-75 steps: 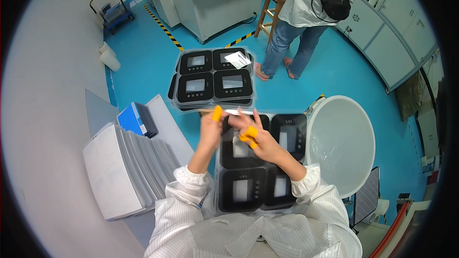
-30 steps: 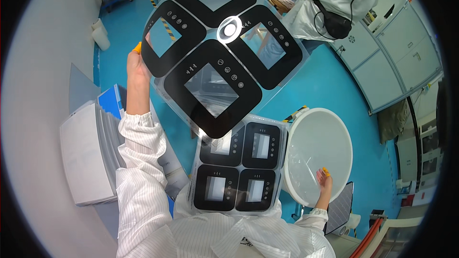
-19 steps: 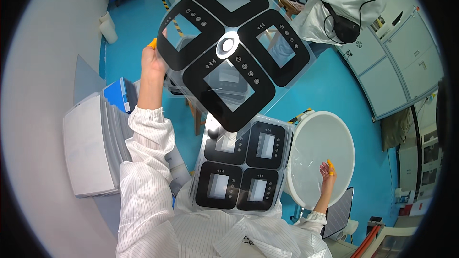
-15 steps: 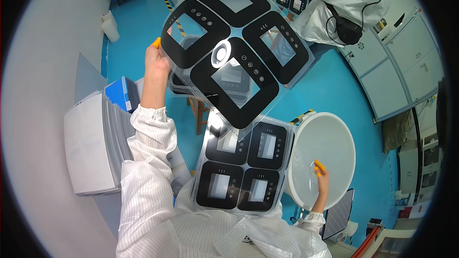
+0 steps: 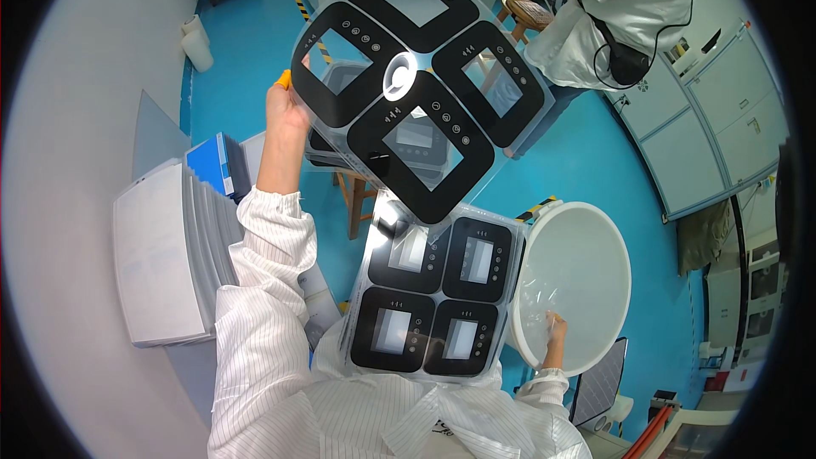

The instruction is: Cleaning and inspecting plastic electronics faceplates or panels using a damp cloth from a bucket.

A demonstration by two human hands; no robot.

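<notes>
My left hand (image 5: 287,109), with an orange finger cot on it, grips the left edge of a clear plastic sheet (image 5: 418,61). The sheet carries black panel prints with see-through windows and small icons, and is held up and tilted. On my lap lies a stack of similar sheets (image 5: 435,296), black panels facing up. Inside the rim of a white round tub (image 5: 586,272), at my right, is my right hand (image 5: 554,331). Its fingers are curled and partly hidden, at a crumpled piece of clear film (image 5: 537,299) that glints.
On the left are a thick stack of white sheets (image 5: 157,255) and a blue box (image 5: 212,166). A wooden stool (image 5: 353,200) bearing more panel sheets stands ahead. A co-worker in a white coat (image 5: 625,0) is at the far right, near grey cabinets (image 5: 671,140).
My right hand has moved down and left within the tub, and its orange finger cots no longer show. The raised sheet has shifted slightly. The co-worker has moved the panel sheet partly out of sight.
</notes>
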